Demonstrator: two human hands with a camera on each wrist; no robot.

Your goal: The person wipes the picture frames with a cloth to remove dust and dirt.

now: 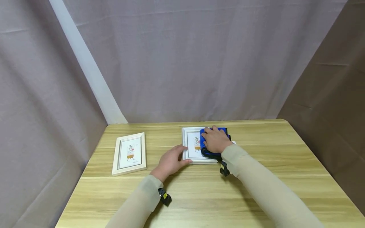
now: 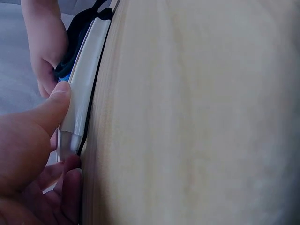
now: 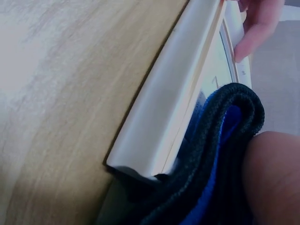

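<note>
A white picture frame (image 1: 185, 158) with a plant print lies face up on the wooden table. My left hand (image 1: 171, 160) holds it at its left end, thumb by the near edge and fingers at the side; the left wrist view shows the thumb (image 2: 58, 101) against the frame's edge. Over the right half of the frame, my right hand (image 1: 215, 139) grips a folded blue cloth (image 1: 223, 129) with black edging and presses it on the picture. That part of the print is hidden. Close up, the cloth's thick black fold (image 3: 234, 96) overlaps the frame's rim.
A second, cream-coloured picture frame (image 1: 115, 161) with a similar print lies to the left on the table (image 1: 194, 202). Grey curtains (image 1: 199, 63) hang behind and to the left, a brown one (image 1: 328, 110) on the right.
</note>
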